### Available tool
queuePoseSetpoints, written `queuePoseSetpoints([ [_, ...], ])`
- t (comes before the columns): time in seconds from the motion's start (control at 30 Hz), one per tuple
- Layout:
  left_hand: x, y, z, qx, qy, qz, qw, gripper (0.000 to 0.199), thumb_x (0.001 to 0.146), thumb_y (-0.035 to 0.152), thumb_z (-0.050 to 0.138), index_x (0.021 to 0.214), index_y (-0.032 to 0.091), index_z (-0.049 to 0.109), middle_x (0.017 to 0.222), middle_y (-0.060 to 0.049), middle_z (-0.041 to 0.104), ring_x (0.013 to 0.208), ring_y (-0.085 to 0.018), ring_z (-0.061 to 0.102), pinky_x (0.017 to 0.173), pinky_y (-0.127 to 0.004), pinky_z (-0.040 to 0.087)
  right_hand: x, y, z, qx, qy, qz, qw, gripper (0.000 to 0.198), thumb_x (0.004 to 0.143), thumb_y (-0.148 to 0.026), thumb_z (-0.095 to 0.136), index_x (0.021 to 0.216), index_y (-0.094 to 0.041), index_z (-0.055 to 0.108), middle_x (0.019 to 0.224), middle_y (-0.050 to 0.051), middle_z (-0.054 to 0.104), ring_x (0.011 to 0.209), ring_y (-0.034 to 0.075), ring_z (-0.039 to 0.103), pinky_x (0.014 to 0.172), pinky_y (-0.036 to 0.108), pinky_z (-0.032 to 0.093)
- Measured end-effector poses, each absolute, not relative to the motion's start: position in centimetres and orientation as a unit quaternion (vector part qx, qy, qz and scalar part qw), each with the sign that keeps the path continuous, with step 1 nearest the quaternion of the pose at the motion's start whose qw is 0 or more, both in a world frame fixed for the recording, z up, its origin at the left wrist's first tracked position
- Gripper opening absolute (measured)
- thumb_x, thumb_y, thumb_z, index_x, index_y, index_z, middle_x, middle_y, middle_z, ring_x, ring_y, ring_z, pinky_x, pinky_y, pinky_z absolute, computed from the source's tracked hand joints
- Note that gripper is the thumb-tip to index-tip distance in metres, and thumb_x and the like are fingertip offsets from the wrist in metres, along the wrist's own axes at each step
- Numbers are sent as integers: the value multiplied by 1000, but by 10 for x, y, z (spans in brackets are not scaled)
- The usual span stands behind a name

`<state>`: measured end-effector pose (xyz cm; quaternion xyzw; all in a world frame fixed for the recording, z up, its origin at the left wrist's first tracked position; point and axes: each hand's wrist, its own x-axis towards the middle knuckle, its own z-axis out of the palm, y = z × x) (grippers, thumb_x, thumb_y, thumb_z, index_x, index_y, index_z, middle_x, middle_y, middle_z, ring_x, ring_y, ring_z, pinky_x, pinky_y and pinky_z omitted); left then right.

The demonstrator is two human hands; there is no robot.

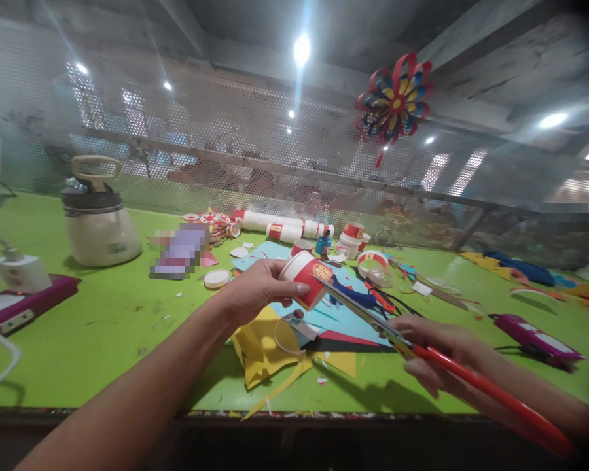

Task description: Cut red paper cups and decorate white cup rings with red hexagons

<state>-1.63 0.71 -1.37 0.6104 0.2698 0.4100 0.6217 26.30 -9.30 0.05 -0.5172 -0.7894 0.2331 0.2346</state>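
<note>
Left hand pinched tilted paper cup; right hand gripped scissors, long axis running leftward and away, tips at cup's red side.

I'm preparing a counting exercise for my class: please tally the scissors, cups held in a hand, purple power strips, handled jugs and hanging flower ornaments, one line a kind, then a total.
Scissors: 1
Held cup, in the left hand: 1
Purple power strips: 2
Handled jug: 1
Hanging flower ornament: 1
Total: 6
</note>
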Motion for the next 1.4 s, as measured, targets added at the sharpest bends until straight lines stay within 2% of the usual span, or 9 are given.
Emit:
queuePoseSetpoints([
  [0.17, -18, 8, -15, 621, 265, 398, 620, 20, 66, 25, 77, 76, 10, 68, 65, -4, 67, 54, -9, 53, 53, -23, 34, 271, -91, 0, -516, -769, 332, 179, 32, 92, -43, 45, 115, -21, 51, 71, 2, 63, 60, 16, 63, 58, 28, 47],
  [0.27, -18, 8, -16, 627, 265, 396, 617, 20, 66, 26, 77, 75, 11, 68, 64, -4, 67, 54, -9, 53, 53, -23, 33, 272, -93, 5, -530, -773, 313, 153, 38, 93, -45, 43, 121, -21, 49, 76, 7, 69, 70, 20, 65, 67, 31, 49],
  [0.33, -17, 7, -15, 629, 265, 394, 616, 19, 66, 26, 77, 73, 11, 68, 62, -3, 66, 53, -9, 52, 52, -23, 33, 270, -95, 7, -533, -779, 293, 151, 36, 92, -47, 44, 116, -21, 53, 77, 7, 70, 73, 20, 65, 69, 31, 50],
  [0.57, -16, 5, -11, 617, 280, 389, 623, 17, 61, 20, 79, 60, 11, 64, 51, 1, 58, 48, -7, 45, 49, -23, 31, 268, -97, 9, -504, -773, 346, 167, 33, 92, -48, 47, 106, -21, 59, 68, 0, 58, 58, 13, 59, 55, 23, 48],
  [0.73, -17, 6, -12, 614, 277, 387, 629, 16, 61, 20, 78, 62, 11, 65, 54, 0, 60, 48, -7, 45, 49, -22, 32, 268, -96, 6, -495, -750, 391, 197, 35, 92, -50, 46, 102, -20, 60, 59, -2, 52, 50, 10, 50, 48, 22, 44],
  [0.83, -17, 7, -13, 613, 277, 386, 631, 16, 62, 21, 78, 65, 10, 66, 56, -1, 62, 49, -7, 47, 49, -22, 32, 263, -97, 8, -508, -771, 340, 175, 31, 91, -48, 48, 97, -21, 62, 62, -1, 54, 52, 11, 49, 49, 22, 45],
  [0.97, -18, 9, -14, 607, 278, 386, 637, 15, 62, 20, 77, 64, 11, 65, 54, 0, 60, 48, -7, 47, 48, -21, 33, 253, -102, 12, -556, -783, 204, 189, 25, 84, -45, 55, 92, -24, 67, 70, 3, 63, 64, 18, 61, 60, 27, 53],
  [1.1, -17, 8, -13, 602, 273, 387, 643, 16, 61, 19, 78, 61, 11, 65, 52, 1, 59, 47, -6, 46, 47, -21, 33, 246, -106, 10, -557, -760, 273, 195, 27, 85, -42, 55, 105, -27, 65, 63, -1, 64, 52, 16, 63, 54, 26, 54],
  [1.4, -15, 7, -15, 610, 270, 371, 646, 13, 60, 18, 78, 60, 10, 67, 52, 0, 60, 47, -6, 47, 48, -20, 33, 244, -106, 9, -537, -793, 207, 201, 20, 85, -42, 54, 89, -27, 66, 77, 3, 68, 71, 22, 65, 65, 31, 55],
])
